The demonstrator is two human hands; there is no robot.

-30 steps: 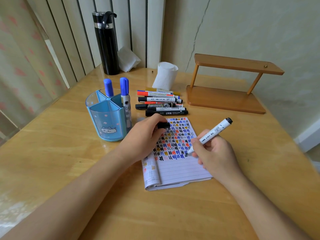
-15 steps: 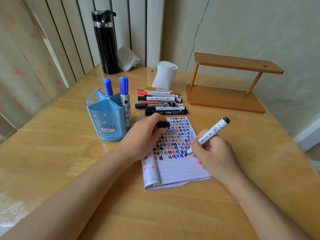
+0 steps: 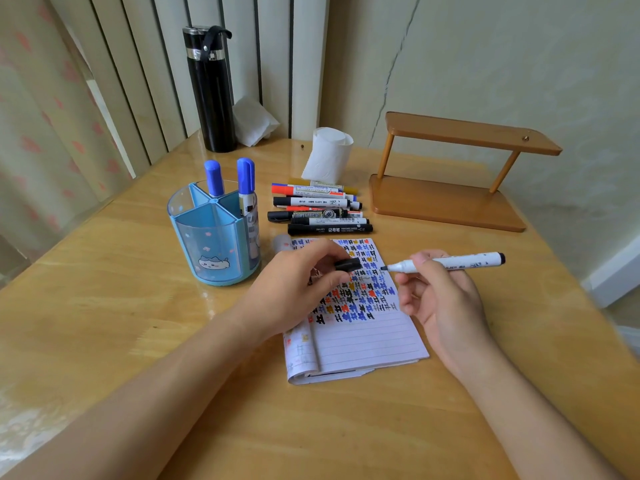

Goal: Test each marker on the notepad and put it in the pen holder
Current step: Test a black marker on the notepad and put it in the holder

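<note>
The blue see-through pen holder (image 3: 207,244) stands at the left on the table (image 3: 104,323). Its divided sections hold two blue-capped markers (image 3: 246,178), upright, in the far and right sections. To its right, more markers (image 3: 322,213) lie in a row. The right hand (image 3: 446,306) grips a white marker (image 3: 460,262) with a black end, lying level above the notepad (image 3: 363,337), its bare tip pointing left. The left hand (image 3: 298,285) pinches its black cap (image 3: 348,264) just beside that tip. Coloured marks fill the page's far half.
</note>
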